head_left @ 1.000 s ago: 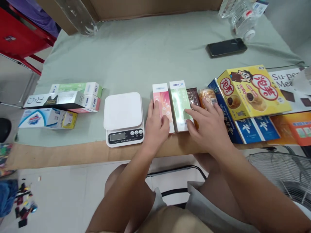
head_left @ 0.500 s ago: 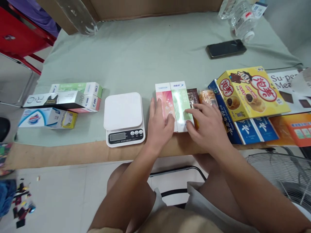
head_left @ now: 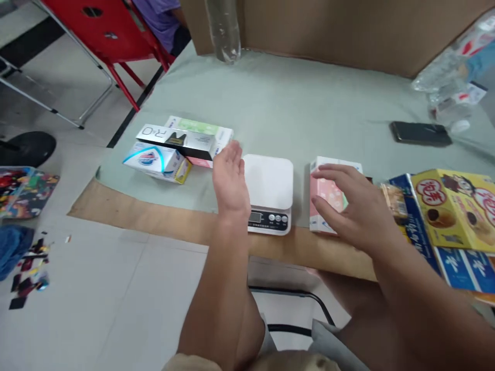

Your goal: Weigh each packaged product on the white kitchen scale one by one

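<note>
Left hand (head_left: 232,180) has come off pink box (head_left: 327,191), open and free beside scale (head_left: 270,180) | right hand (head_left: 358,211) spread over pink box, contact unclear | pink box right of scale, beside green box (head_left: 352,166)

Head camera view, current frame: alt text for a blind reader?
A person's open left hand is between stacked cartons and a white digital scale; their right hand curves over a pink carton. A smartphone and yellow cream-puff box sit farther right.
</note>
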Available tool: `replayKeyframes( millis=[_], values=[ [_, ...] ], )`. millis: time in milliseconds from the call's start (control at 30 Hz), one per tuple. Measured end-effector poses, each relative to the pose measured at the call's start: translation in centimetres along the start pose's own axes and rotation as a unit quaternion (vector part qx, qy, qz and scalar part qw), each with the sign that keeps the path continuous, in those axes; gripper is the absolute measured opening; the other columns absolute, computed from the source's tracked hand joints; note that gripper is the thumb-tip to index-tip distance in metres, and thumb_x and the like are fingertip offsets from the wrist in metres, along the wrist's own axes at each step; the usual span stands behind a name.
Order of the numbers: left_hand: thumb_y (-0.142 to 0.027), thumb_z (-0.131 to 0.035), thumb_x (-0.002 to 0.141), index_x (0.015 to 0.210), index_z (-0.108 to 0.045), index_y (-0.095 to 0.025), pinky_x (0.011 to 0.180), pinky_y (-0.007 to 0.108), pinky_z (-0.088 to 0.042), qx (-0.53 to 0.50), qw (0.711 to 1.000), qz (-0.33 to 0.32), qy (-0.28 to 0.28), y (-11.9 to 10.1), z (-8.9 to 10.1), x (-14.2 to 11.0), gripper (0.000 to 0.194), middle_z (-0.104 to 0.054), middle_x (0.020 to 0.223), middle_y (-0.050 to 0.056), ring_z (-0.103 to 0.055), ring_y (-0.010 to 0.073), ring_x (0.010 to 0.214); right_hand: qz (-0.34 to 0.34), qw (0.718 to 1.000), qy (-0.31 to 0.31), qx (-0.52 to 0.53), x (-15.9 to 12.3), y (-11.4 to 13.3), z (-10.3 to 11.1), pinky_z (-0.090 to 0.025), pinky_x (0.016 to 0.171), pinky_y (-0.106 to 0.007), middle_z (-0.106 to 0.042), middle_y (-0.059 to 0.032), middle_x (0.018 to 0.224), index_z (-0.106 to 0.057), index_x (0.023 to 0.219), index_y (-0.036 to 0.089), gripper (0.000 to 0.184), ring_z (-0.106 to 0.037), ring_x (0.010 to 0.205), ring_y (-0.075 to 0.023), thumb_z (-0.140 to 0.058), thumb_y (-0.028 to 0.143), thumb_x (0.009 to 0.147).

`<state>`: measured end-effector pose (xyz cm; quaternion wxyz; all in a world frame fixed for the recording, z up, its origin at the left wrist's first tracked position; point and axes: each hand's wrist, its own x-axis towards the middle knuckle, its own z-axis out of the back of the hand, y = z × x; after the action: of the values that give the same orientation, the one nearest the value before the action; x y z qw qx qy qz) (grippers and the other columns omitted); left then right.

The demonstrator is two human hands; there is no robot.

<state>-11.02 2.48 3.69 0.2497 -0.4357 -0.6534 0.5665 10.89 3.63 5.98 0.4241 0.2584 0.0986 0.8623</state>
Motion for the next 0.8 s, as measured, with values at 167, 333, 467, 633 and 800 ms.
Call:
replayKeyframes(
  millis=[167,333,467,633,800],
  values=[
    [-0.053,-0.005,0.099,0.16,-0.035,-0.007,0.128,0.034,-0.039,-0.081,0.993,0.091,-0.003,-1.5,1.8,0.0,0.082,-0.043,0.168,0.013,-0.041,0.0194,0.158,0.051,0.986,0.161,-0.013,13.1,1.5,-6.2,-0.054,0.105,-0.054,-0.074,-0.0111,0.132,-0.07,0.13,0.022,0.045,-0.069,0.121,-0.0338,-0.067,0.03,0.086],
    [-0.053,-0.001,0.097,0.164,-0.027,-0.007,0.129,0.031,-0.038,-0.094,0.987,0.129,0.018,-1.7,2.3,0.4,0.086,-0.038,0.171,0.011,-0.038,0.0172,0.159,0.05,0.962,0.267,0.026,20.9,2.4,-12.8,-0.053,0.107,-0.051,-0.068,-0.012,0.145,-0.062,0.143,0.022,0.063,-0.066,0.128,-0.0328,-0.074,0.033,0.082],
    [-0.053,0.002,0.097,0.164,-0.024,-0.004,0.129,0.032,-0.038,-0.093,0.984,0.147,0.038,-1.5,2.3,0.5,0.087,-0.036,0.173,0.011,-0.036,0.0184,0.16,0.044,0.945,0.313,0.086,21.9,2.3,-14.6,-0.056,0.102,-0.048,-0.071,-0.0103,0.138,-0.063,0.14,0.025,0.063,-0.068,0.121,-0.0306,-0.075,0.035,0.08],
    [-0.053,0.001,0.099,0.164,-0.032,-0.011,0.13,0.037,-0.039,-0.088,0.984,0.151,0.044,-1.2,2.4,0.5,0.083,-0.041,0.17,0.008,-0.039,0.0191,0.159,-0.003,0.949,0.297,0.108,21.4,1.3,-14.2,-0.059,0.092,-0.042,-0.07,-0.0122,0.137,-0.067,0.135,0.026,0.061,-0.072,0.105,-0.0259,-0.077,0.037,0.076],
    [-0.051,-0.004,0.1,0.161,-0.038,-0.011,0.129,0.037,-0.041,-0.103,0.981,0.164,0.025,-1.3,2.4,0.4,0.08,-0.045,0.167,0.008,-0.043,0.019,0.156,-0.006,0.975,0.222,0.021,19.9,-0.7,-12.9,-0.059,0.092,-0.043,-0.079,-0.005,0.105,-0.071,0.132,0.024,0.06,-0.074,0.096,-0.0258,-0.075,0.028,0.071]
  ],
)
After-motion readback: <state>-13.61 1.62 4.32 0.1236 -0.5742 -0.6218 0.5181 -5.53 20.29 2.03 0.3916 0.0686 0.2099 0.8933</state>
